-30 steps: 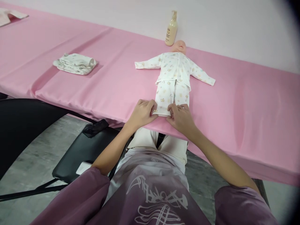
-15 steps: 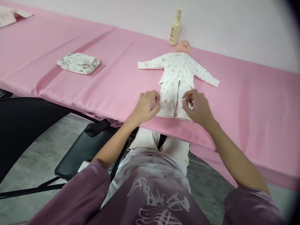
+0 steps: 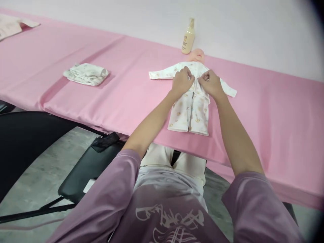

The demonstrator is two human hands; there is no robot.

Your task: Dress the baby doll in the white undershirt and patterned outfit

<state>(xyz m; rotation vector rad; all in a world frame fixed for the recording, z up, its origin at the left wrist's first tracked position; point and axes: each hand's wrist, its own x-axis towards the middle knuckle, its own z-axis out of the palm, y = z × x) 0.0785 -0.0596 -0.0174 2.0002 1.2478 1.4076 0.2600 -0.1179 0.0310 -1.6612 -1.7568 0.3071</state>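
A doll point(image 3: 196, 55) lies on its back on the pink-covered table, dressed in a white patterned top point(image 3: 165, 72) with its sleeves spread and matching trousers point(image 3: 180, 113). Over the left part of the top's chest is my left hand point(image 3: 183, 81), its fingers pinched at the front. My right hand point(image 3: 210, 83) is at the other side of the front, fingers also pinched together. The fingertips are close to each other near the top's middle line, and whatever cloth they grip is too small to make out.
A pale yellow pump bottle point(image 3: 188, 38) stands behind the doll's head by the wall. Folded white cloth point(image 3: 87, 74) lies on the pink table cover point(image 3: 131, 91). A black chair point(image 3: 83, 168) is below at left.
Both hands have moved up from beside the trousers to the front of the top, coming closer together. The trousers are now uncovered.
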